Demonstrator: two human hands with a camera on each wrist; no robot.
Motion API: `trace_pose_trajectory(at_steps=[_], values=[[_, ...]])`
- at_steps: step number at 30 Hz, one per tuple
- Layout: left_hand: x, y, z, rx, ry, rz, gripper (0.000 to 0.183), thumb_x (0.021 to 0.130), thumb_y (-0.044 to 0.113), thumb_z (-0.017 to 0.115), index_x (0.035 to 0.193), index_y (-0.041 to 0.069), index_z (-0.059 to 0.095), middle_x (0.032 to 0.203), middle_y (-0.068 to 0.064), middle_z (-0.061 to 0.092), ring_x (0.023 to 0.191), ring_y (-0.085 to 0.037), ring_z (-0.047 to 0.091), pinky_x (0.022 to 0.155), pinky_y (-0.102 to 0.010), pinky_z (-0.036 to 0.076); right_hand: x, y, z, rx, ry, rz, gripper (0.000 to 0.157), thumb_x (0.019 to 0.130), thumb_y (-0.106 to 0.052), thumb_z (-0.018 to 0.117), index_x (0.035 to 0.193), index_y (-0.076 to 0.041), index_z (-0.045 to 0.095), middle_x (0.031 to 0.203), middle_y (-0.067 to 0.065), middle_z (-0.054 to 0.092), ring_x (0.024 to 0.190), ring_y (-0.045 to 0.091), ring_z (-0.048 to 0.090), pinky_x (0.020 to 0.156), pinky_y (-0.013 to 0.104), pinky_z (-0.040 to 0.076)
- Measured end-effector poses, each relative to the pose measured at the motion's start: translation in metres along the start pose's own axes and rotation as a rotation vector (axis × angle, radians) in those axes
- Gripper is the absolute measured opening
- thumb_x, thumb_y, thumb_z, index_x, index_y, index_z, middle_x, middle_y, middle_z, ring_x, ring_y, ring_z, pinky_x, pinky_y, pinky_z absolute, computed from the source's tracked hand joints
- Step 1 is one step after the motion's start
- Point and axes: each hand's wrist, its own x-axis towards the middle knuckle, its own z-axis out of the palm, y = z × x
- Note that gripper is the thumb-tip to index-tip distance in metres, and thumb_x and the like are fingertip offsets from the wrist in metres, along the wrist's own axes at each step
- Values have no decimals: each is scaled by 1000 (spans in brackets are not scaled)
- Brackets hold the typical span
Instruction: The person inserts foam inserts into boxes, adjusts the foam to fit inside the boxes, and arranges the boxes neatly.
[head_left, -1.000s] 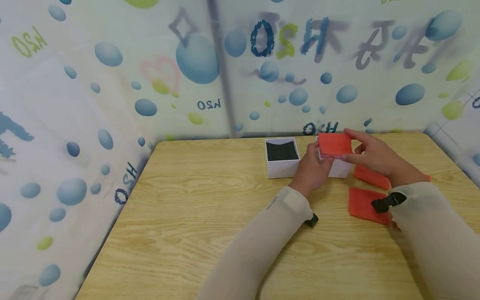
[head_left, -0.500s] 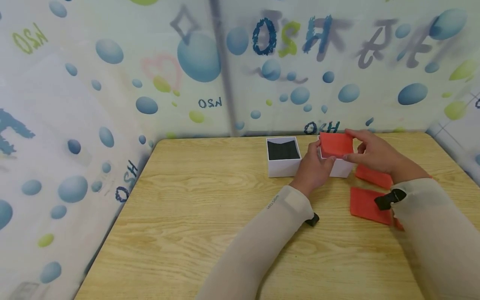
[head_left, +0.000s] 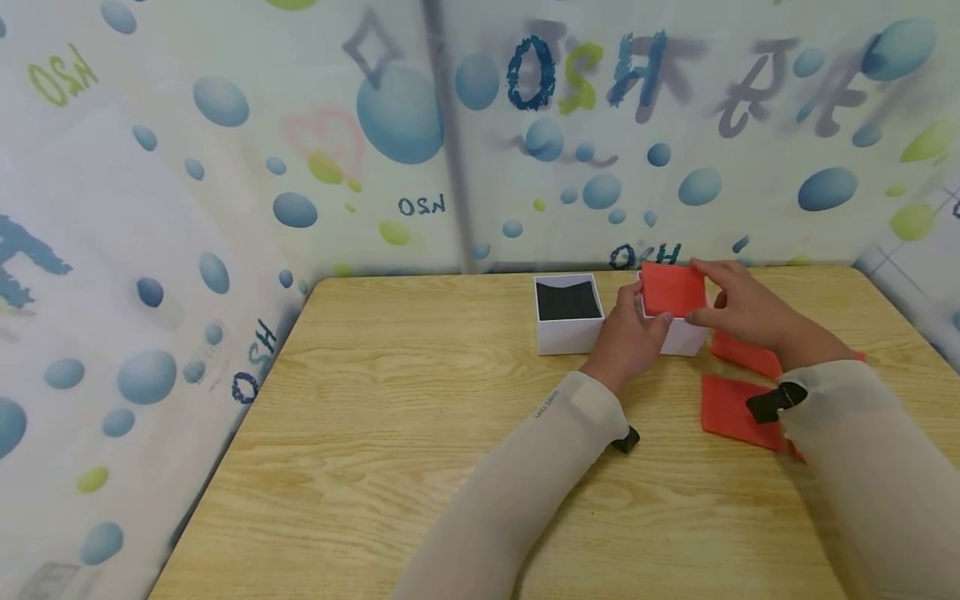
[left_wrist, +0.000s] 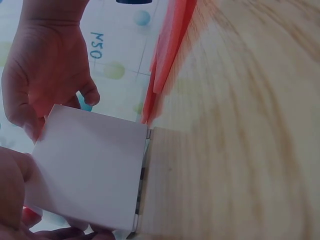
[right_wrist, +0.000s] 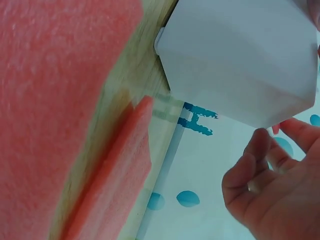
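In the head view, my left hand (head_left: 628, 342) grips the left side of a white box (head_left: 678, 340), thumb at its front rim. A red foam sheet (head_left: 673, 290) lies over the box's opening. My right hand (head_left: 742, 304) holds the sheet by its right edge, index finger at the back corner and thumb at the front. From the left wrist, the box's plain white side (left_wrist: 90, 165) shows between both hands. The right wrist view has my right fingertips (right_wrist: 260, 140) right at the box's rim; most of the held sheet is hidden there.
A second white box (head_left: 567, 337) with a black lining (head_left: 567, 301) stands just left. More red foam sheets (head_left: 738, 412) lie on the wooden table (head_left: 375, 433) under my right forearm. A patterned wall (head_left: 480, 150) rises behind the table's back edge.
The red foam sheet has shifted slightly and lies flatter over the box's opening. Both hands keep nearly the same place and hold. The boxes have not visibly moved on the table.
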Motion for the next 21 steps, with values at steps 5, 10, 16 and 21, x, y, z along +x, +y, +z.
trace_pose_trajectory(at_steps=[5,10,16,21], values=[[0,1,0,-1,3,2,67,104,43,66,160,32,31,157,9,53,140,-18,56,113,-45,51,-2,-3,3,-17,59,-25,95,96,-21,72,169,-5,13,168,34,13,138,58,36,102,75,47],[0,1,1,4,8,9,67,103,41,67,159,32,32,152,9,57,134,-16,59,110,-41,53,-7,-9,10,-119,122,-108,92,91,-16,74,166,-1,24,167,31,25,149,56,28,112,79,33],[0,1,2,14,13,12,66,103,41,68,159,33,33,151,11,57,133,-14,60,110,-38,53,-14,-19,22,-146,111,-166,84,90,-9,70,163,3,31,165,28,34,147,52,35,112,73,40],[1,-1,1,14,13,26,66,104,41,67,160,33,32,153,10,56,134,-14,59,109,-35,53,-11,-23,28,-229,59,-173,82,88,-9,65,163,2,33,168,26,33,152,50,32,118,71,33]])
